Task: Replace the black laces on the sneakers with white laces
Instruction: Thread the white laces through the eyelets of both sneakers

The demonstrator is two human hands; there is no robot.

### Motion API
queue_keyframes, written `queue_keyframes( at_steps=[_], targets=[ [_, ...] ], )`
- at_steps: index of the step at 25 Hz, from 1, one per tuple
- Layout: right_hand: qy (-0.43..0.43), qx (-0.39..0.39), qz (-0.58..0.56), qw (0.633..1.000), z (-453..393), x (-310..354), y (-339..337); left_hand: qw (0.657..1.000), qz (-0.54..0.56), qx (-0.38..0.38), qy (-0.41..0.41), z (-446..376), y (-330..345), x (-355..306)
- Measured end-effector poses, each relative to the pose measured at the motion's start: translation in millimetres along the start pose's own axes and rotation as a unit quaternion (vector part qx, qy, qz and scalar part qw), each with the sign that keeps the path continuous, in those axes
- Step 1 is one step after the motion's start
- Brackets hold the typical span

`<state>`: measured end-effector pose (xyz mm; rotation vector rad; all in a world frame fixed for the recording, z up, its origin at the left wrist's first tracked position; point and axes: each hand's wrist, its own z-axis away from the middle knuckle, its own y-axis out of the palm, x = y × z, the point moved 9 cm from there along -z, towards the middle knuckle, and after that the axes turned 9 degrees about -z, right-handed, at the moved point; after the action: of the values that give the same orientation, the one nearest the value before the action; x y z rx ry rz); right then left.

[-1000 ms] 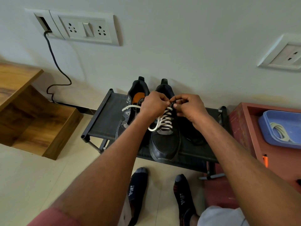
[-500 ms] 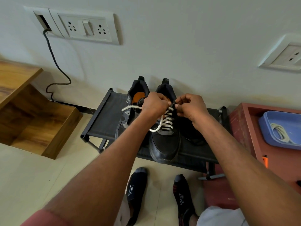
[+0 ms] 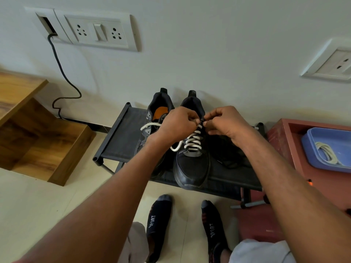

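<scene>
Two black sneakers stood side by side on a dark fabric shoe rack (image 3: 123,137) set against the wall, heels toward the wall and toes toward the rack's near edge. The right-hand sneaker (image 3: 191,168) sat near the middle of the rack, its toe reaching the near edge. A white lace (image 3: 193,141) ran in crossed rows through its eyelets up to the top pair.

The left hand (image 3: 175,125) was positioned over the sneaker's collar, its grip clamped on the white lace, fingers curled. One free length of the lace extended from behind this hand toward the rack's left end, across the left-hand sneaker (image 3: 155,118), which showed an orange insole. A second length looped below the wrist beside the laced rows.

The right hand (image 3: 225,123) was positioned just beside the left, its fingertips pinching the lace end at the top eyelet. The two hands were almost touching.

A dark heap, possibly the removed black laces (image 3: 228,158), lay on the rack to the right of the laced sneaker; its identity could not be confirmed.

Near the rack's right end, a blue tray (image 3: 311,149) on a red box held further white lace.
</scene>
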<state>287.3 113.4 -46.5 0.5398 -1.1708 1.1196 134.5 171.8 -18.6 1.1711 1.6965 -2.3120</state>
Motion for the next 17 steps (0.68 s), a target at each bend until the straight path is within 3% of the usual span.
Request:
queue_keyframes(
  at_steps=[5, 12, 17],
  targets=[
    [-0.025, -0.034, 0.122, 0.992, 4.0, 3.0, -1.5, 0.998, -0.063, -0.005, 0.021, -4.2, 3.5, 9.8],
    [-0.027, -0.024, 0.102, 0.994, 8.4, 8.0, 2.2, 0.990, -0.101, -0.029, 0.097, -3.0, 5.6, -4.1],
    [-0.008, -0.021, 0.071, 0.997, 10.6, 5.2, 2.2, 0.992, -0.087, -0.030, 0.091, 2.8, -0.4, -6.3]
  ],
)
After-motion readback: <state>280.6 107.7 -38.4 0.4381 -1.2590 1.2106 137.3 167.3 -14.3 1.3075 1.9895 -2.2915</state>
